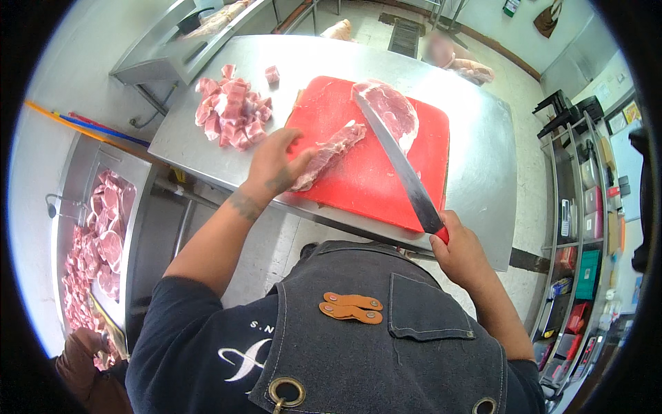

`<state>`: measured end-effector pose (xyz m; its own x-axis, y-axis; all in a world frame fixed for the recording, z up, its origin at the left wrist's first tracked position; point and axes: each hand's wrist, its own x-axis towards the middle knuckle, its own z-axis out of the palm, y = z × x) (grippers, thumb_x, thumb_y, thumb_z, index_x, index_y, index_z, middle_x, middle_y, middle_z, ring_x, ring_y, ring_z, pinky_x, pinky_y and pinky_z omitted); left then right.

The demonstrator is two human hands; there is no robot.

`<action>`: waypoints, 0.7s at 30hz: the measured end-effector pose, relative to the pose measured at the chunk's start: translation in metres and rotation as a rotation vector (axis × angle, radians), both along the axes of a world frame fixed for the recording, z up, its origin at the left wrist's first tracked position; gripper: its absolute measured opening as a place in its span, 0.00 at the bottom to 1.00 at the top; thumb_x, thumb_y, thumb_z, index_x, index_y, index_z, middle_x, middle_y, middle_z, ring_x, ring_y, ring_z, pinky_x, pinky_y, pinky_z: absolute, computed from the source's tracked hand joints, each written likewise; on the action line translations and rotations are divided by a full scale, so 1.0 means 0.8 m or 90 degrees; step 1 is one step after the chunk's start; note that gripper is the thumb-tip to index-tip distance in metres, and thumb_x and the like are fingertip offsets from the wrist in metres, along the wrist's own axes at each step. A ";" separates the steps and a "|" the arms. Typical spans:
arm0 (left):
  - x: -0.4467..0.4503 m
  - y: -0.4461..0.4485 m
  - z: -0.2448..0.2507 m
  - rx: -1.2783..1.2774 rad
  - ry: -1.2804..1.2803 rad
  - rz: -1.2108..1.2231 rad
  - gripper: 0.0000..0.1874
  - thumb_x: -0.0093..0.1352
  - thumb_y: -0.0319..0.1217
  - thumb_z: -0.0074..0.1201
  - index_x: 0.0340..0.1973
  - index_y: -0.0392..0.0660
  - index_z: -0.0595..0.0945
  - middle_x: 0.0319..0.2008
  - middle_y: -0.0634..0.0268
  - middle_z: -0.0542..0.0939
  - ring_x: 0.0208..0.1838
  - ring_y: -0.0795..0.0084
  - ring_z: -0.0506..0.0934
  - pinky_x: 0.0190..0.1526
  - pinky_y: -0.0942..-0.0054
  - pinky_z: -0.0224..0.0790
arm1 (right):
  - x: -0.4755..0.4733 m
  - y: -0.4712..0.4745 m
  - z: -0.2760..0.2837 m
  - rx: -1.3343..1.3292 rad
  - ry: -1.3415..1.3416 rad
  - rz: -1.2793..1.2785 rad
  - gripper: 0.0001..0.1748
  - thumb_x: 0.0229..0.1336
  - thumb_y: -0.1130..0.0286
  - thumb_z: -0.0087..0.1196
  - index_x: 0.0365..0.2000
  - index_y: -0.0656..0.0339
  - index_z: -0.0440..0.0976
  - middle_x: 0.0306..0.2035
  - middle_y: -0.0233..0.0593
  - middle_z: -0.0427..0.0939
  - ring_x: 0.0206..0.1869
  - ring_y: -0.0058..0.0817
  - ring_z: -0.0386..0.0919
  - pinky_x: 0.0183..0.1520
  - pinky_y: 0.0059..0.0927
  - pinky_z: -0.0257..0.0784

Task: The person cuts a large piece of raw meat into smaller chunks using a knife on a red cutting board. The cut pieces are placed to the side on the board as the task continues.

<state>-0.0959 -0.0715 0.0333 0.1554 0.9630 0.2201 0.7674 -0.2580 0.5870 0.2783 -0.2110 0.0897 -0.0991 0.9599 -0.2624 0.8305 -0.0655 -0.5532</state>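
Observation:
My right hand [460, 250] grips the red handle of a long butcher's knife [398, 160]. The blade points away from me, and its tip lies by the left edge of a slab of raw meat [391, 111] with a pale fat rim. Beneath both is a red cutting board [362, 181]. My left hand [276, 163] has its fingers apart beside a cut strip of meat [333, 155]; the thumb overlaps the strip's near end, and whether it touches is unclear. A pile of meat cubes [232, 114] sits left of the board, with one loose cube [272, 74] behind it.
The board rests on a stainless steel table [481, 155]. Left, a metal basin [137, 207] holds meat slices and pieces, with another person's sleeve [80, 357] near it. Another person's blurred head [438, 49] shows beyond the table. A loaded shelf rack [579, 243] stands right.

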 end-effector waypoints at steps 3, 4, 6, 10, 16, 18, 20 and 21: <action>0.002 -0.026 0.005 -0.017 0.045 -0.045 0.37 0.66 0.44 0.73 0.64 0.37 0.78 0.58 0.44 0.82 0.55 0.50 0.83 0.58 0.59 0.76 | 0.003 0.004 -0.010 0.006 -0.003 0.023 0.24 0.69 0.69 0.57 0.63 0.63 0.68 0.48 0.66 0.82 0.53 0.66 0.81 0.57 0.58 0.75; 0.014 -0.022 -0.001 0.038 0.078 -0.075 0.37 0.66 0.43 0.73 0.65 0.38 0.77 0.58 0.44 0.82 0.56 0.48 0.83 0.59 0.57 0.76 | 0.003 0.006 -0.013 0.013 -0.004 0.029 0.25 0.69 0.69 0.57 0.64 0.62 0.67 0.49 0.67 0.82 0.54 0.66 0.81 0.56 0.59 0.75; 0.041 0.000 -0.022 0.126 0.099 -0.120 0.34 0.68 0.41 0.70 0.66 0.40 0.76 0.59 0.44 0.81 0.57 0.42 0.82 0.60 0.52 0.76 | 0.001 0.012 -0.013 0.032 -0.018 0.053 0.30 0.70 0.70 0.55 0.69 0.59 0.64 0.47 0.67 0.82 0.51 0.65 0.81 0.55 0.59 0.76; 0.082 0.035 -0.007 0.083 0.076 -0.124 0.19 0.72 0.35 0.62 0.57 0.43 0.81 0.47 0.49 0.82 0.51 0.45 0.82 0.54 0.50 0.77 | -0.002 0.033 0.003 0.037 -0.094 0.144 0.40 0.70 0.73 0.51 0.80 0.50 0.54 0.43 0.65 0.82 0.46 0.64 0.83 0.52 0.60 0.77; 0.087 0.045 -0.006 -0.005 0.065 -0.108 0.17 0.75 0.39 0.60 0.54 0.42 0.85 0.47 0.47 0.84 0.51 0.43 0.83 0.54 0.51 0.76 | -0.008 0.047 0.025 -0.075 -0.212 0.186 0.42 0.72 0.73 0.50 0.81 0.40 0.51 0.41 0.59 0.82 0.44 0.57 0.84 0.51 0.55 0.78; 0.085 0.048 -0.009 -0.004 0.057 -0.102 0.17 0.75 0.38 0.60 0.54 0.42 0.85 0.45 0.47 0.84 0.51 0.43 0.83 0.53 0.51 0.76 | -0.005 0.046 0.036 -0.081 -0.219 0.195 0.42 0.73 0.73 0.51 0.81 0.39 0.52 0.40 0.58 0.82 0.43 0.56 0.84 0.49 0.56 0.78; 0.085 0.047 -0.008 -0.004 0.053 -0.102 0.16 0.75 0.37 0.60 0.54 0.42 0.85 0.45 0.48 0.84 0.50 0.43 0.83 0.53 0.51 0.76 | -0.006 0.046 0.051 -0.091 -0.224 0.199 0.42 0.73 0.73 0.50 0.81 0.38 0.52 0.39 0.57 0.81 0.41 0.55 0.84 0.48 0.56 0.78; 0.085 0.045 -0.009 -0.007 0.049 -0.099 0.16 0.75 0.36 0.60 0.54 0.42 0.85 0.45 0.48 0.84 0.50 0.43 0.83 0.53 0.51 0.76 | -0.006 0.046 0.060 -0.101 -0.225 0.198 0.42 0.73 0.73 0.50 0.81 0.37 0.52 0.38 0.57 0.81 0.40 0.55 0.84 0.48 0.56 0.78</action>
